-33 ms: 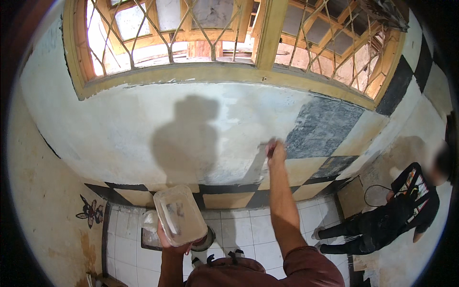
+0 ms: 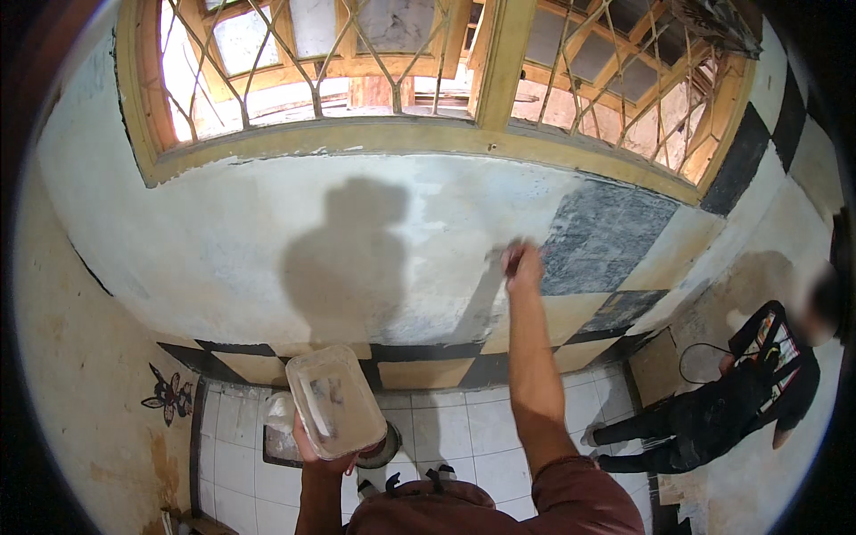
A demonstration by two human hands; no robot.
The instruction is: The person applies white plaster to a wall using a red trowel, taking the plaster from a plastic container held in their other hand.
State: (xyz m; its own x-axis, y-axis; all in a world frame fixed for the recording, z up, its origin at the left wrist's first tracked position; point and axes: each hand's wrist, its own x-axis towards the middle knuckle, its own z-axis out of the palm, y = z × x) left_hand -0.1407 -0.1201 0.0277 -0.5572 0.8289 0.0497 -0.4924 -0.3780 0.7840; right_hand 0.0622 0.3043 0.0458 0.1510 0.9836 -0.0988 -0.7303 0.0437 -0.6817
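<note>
My left hand (image 2: pixel 309 443) grasps the tub (image 2: pixel 337 406) by its lower left edge, well apart from my right hand (image 2: pixel 524 267). That hand curls near the left edge of 1 streaky grey square (image 2: pixel 611 236) on the whitish wall (image 2: pixel 223 241); I cannot tell what it grasps. It has moved slightly up and right; the tub stays. The tub is rectangular, with rounded corners and a smeared surface.

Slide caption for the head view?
Left hand holding a tub, right hand raised at the wall below a barred window.
</note>
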